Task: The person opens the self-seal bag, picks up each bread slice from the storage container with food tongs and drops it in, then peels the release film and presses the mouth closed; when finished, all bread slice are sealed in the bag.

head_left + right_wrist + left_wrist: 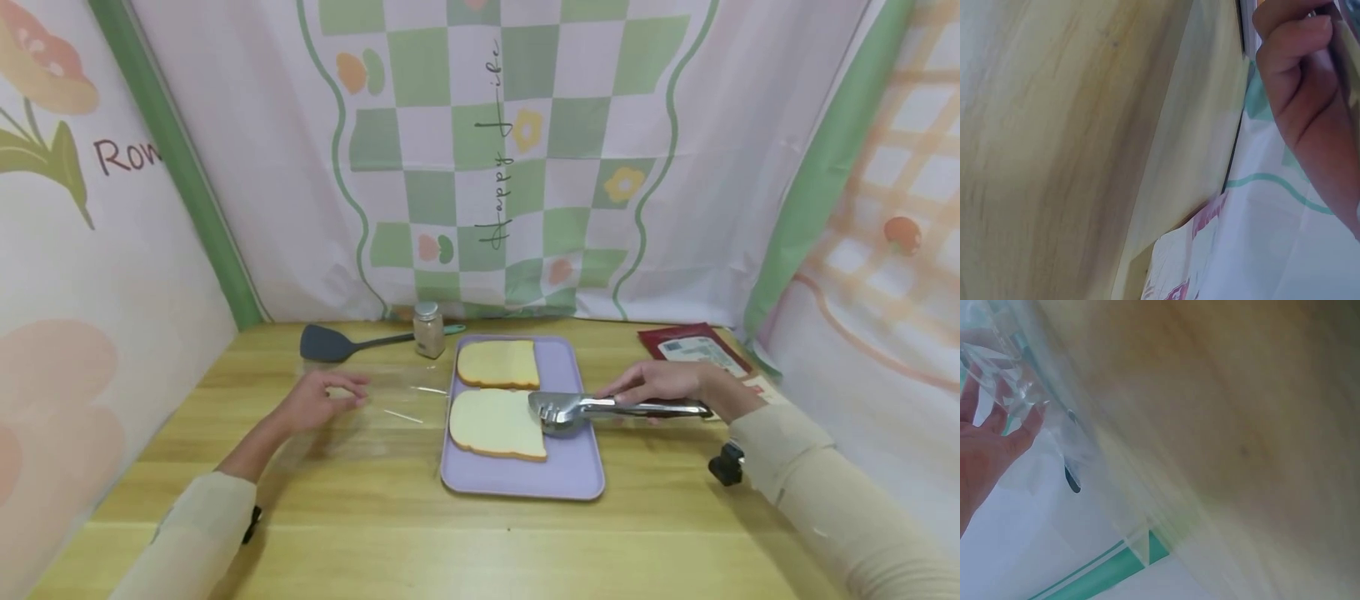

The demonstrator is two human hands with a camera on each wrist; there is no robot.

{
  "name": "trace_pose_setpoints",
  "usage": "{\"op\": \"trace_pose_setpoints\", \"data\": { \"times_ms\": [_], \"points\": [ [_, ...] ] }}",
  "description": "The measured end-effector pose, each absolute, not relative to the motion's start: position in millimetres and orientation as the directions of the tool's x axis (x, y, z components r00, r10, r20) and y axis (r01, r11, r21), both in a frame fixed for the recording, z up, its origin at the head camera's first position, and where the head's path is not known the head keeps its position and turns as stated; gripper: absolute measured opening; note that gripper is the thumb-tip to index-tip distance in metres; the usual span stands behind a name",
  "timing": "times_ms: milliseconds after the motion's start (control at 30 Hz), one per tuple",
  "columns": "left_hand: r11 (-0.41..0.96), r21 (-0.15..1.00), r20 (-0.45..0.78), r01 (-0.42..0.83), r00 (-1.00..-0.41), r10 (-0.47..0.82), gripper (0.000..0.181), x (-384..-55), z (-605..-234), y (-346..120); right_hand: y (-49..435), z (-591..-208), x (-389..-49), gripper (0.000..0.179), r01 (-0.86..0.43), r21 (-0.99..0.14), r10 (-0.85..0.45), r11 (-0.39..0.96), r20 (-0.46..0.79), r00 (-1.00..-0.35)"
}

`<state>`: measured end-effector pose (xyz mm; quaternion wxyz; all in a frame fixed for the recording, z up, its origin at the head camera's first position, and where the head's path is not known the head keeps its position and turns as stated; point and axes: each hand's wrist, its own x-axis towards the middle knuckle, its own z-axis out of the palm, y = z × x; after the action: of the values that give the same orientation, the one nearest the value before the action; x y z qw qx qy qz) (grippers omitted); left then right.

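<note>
Wood-grain table [360, 533]: left hand [318, 403] was at clear film [405, 400], fingers loosely parted. Centre, purple tray [517, 480] bore two bread slices [498, 364], seemingly light, soft, best pinched across the crust. Right hand [667, 382] gripped metal tongs [588, 407] at the nearer slice [495, 425].

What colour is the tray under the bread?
The tray is light purple; it shows best in the head view.

On the wooden table [517, 554], a dark spatula [324, 343] is lying at 10 o'clock, its handle pointing toward 3 and passing behind an upright, silver-lidded jar [429, 335] that is standing at 11. A dark-red packet [693, 346] with a pale label is resting at 2 o'clock. A green-checked curtain [577, 71] is hanging beyond 12.
</note>
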<state>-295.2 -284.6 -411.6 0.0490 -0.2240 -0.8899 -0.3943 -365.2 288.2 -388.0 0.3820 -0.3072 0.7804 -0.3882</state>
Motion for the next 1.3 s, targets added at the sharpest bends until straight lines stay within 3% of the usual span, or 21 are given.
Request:
{"op": "trace_pose_setpoints", "data": {
  "times_ms": [400, 867, 1300],
  "points": [
    [0.591, 0.681, 0.258, 0.433, -0.896, 0.36, 0.008, -296, -413, -285, 285, -392, -352, 0.037, -0.128, -0.864, -0.764, 0.488, -0.351, -0.541],
    [0.59, 0.682, 0.262, 0.432, -0.898, 0.355, 0.009, -295, -412, -284, 271, -399, -338, 0.035, -0.227, -0.847, -0.797, 0.48, -0.312, -0.517],
    [0.581, 0.687, 0.27, 0.438, -0.895, 0.355, 0.011, -296, -411, -287, 266, -394, -325, 0.035, -0.26, -0.845, -0.766, 0.467, -0.241, -0.596]
  ]
}}
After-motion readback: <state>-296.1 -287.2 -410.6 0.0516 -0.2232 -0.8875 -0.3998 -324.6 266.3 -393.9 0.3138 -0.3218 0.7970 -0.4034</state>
